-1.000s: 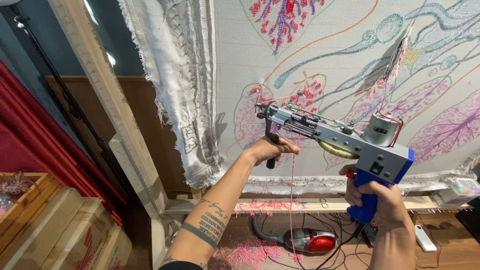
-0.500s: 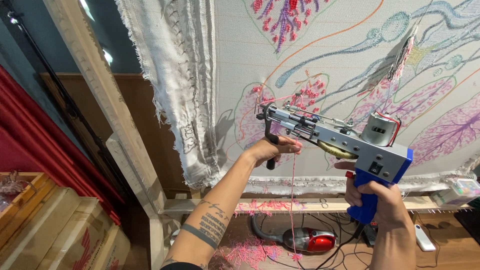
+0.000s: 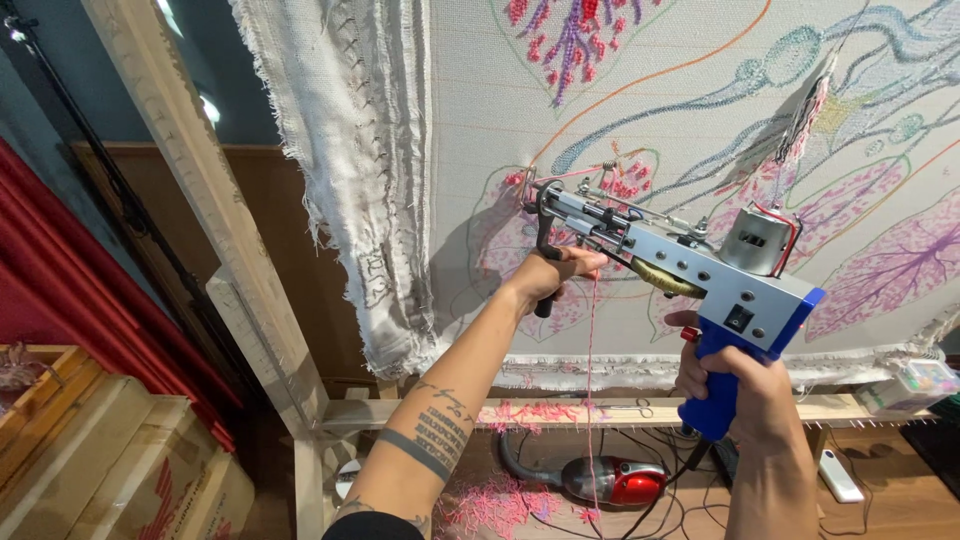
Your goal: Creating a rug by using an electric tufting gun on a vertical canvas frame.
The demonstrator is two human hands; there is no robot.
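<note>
left hand (image 3: pixel 553 275) clenched on front grip of tufting gun (image 3: pixel 690 265), steadying its nose | right hand (image 3: pixel 740 375) grasping blue rear handle, finger near trigger | gun mid-frame, tip pressed against stretched cloth (image 3: pixel 650 110) | pink yarn (image 3: pixel 588 400) hangs slack to feed

a slanted wooden frame post (image 3: pixel 200 190) is the landmark. left of it hangs a red curtain (image 3: pixel 60 270) before a dark wall; below that sit pale wooden crates (image 3: pixel 110 460). right of its foot, a red hand vacuum (image 3: pixel 615 480) lies on the wood floor.
</note>
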